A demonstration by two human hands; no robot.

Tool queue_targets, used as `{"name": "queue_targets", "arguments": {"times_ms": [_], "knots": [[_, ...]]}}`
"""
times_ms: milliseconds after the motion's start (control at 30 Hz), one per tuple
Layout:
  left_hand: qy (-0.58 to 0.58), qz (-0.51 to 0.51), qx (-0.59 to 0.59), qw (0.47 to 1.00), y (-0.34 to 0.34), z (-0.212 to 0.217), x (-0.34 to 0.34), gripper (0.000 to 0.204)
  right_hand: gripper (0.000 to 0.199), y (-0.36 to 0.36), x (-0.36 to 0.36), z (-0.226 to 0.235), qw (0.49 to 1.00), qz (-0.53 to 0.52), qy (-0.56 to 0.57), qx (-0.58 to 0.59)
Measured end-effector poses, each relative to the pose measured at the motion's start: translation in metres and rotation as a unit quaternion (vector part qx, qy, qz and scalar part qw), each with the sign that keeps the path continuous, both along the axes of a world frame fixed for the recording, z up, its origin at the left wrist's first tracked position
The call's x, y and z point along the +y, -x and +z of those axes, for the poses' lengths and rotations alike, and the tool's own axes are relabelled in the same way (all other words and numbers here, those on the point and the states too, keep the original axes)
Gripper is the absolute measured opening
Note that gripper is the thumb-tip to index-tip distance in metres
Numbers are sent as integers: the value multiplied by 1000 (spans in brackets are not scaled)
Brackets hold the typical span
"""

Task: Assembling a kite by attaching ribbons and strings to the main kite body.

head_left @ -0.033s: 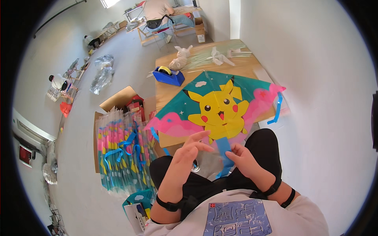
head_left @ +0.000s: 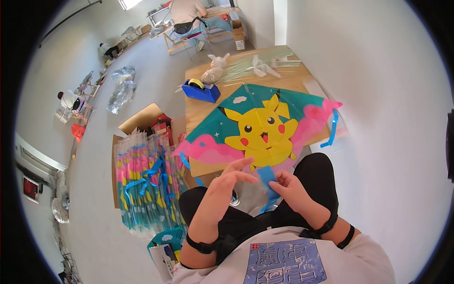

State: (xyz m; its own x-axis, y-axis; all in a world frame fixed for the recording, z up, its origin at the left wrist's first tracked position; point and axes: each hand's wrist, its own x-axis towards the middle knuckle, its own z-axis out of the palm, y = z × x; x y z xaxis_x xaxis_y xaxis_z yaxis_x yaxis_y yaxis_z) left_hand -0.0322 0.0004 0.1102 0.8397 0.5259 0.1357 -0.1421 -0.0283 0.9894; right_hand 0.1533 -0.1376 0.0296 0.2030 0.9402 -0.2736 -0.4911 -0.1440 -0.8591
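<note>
A triangular kite with a yellow cartoon figure on a teal ground and pink cloud edges lies on the wooden-topped table before me. Its lower tip comes down toward my lap. There my right hand pinches a blue ribbon between thumb and fingers. The ribbon overlaps the kite's bottom; whether it is fixed there I cannot tell. Just left of the ribbon is my left hand, its fingers apart and holding nothing visible. Narrow blue streamers hang from both side corners of the kite.
At the table's far left stands a blue tape dispenser. Knotted plastic bags lie behind the kite on the table. A cardboard box of packed kites is at my left. Other people sit working farther back.
The top of the blue ribbon is tilted slightly more to the left. Both hands stay nearly in place, and the whole view has shifted very slightly.
</note>
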Motion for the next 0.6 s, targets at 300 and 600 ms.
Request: {"name": "queue_targets", "arguments": {"times_ms": [300, 600], "knots": [[271, -51, -34, 961, -13, -20, 9, 70, 14, 2, 6, 5, 997, -18, 5, -73], [332, -68, -29, 940, -12, -26, 10, 71, 13, 0, 7, 0, 997, -29, 14, -74]]}}
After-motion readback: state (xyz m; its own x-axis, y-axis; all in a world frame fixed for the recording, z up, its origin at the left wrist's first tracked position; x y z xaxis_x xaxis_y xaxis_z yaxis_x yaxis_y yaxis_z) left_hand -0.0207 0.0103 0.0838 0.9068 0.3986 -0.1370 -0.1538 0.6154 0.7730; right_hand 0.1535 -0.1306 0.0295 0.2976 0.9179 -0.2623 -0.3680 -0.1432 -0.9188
